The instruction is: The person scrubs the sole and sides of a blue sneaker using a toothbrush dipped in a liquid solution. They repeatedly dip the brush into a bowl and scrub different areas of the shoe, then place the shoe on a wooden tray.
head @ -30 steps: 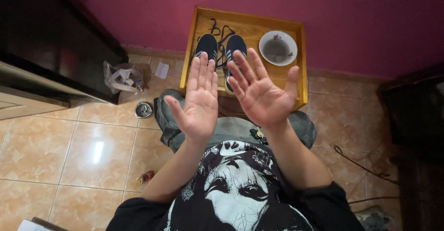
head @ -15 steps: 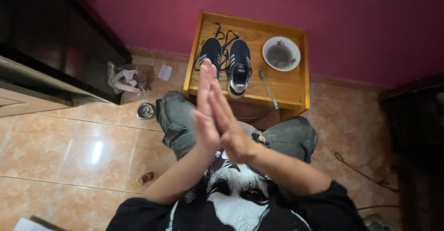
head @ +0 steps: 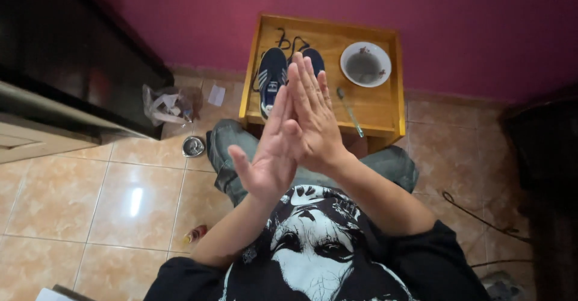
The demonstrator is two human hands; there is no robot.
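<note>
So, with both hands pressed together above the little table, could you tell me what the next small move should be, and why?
Probably part the palms and lower the right hand to the shoes. Both hands are empty, the left hand pressed against the right, and the shoes, brush and bowl lie untouched on the table.

Far on your wooden table [head: 373, 105]: white bowl [head: 365, 63] at right, thin brush [head: 350, 112] nearer. On the tiled floor [head: 72, 198] at left: crumpled plastic bag [head: 165, 104], small metal dish [head: 193, 147].
</note>
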